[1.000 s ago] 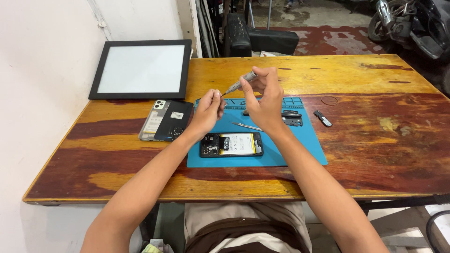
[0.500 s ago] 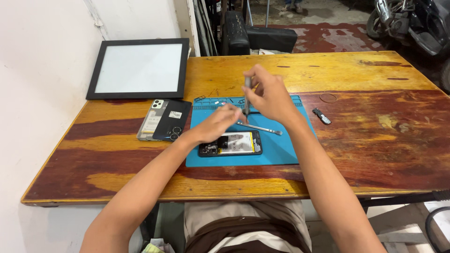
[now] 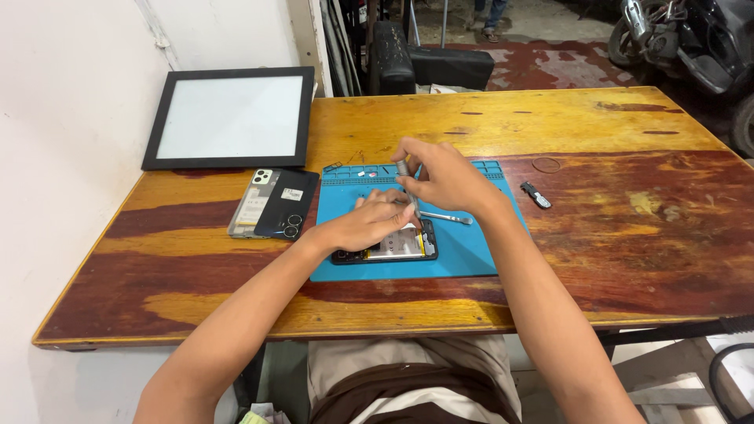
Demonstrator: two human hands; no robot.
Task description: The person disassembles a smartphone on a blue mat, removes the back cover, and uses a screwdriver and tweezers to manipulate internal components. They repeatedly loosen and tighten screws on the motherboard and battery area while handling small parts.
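Pressing a slim grey screwdriver (image 3: 406, 182) down into an opened phone (image 3: 390, 245), the right hand (image 3: 444, 177) has its fingers closed around the upper shaft, holding it nearly upright, while the left hand (image 3: 369, 222) lies flat on the phone's upper edge, fingers curled loosely and steadying it; the phone rests on the near part of a blue work mat (image 3: 479, 251) on the wooden table (image 3: 628, 235). A slip looks like the main risk: the tip could skid off a screw head and scratch the exposed board, or a freed screw could roll off the mat and be lost on the patterned wood. Metal tweezers (image 3: 446, 217) lie just beside the working hand and could be nudged. Where the tip actually meets the phone is hidden behind the left fingers, so I cannot tell which screw it sits on. Small parts along the mat's far edge are too tiny to identify, as is a small dark piece (image 3: 536, 195) lying apart on the table
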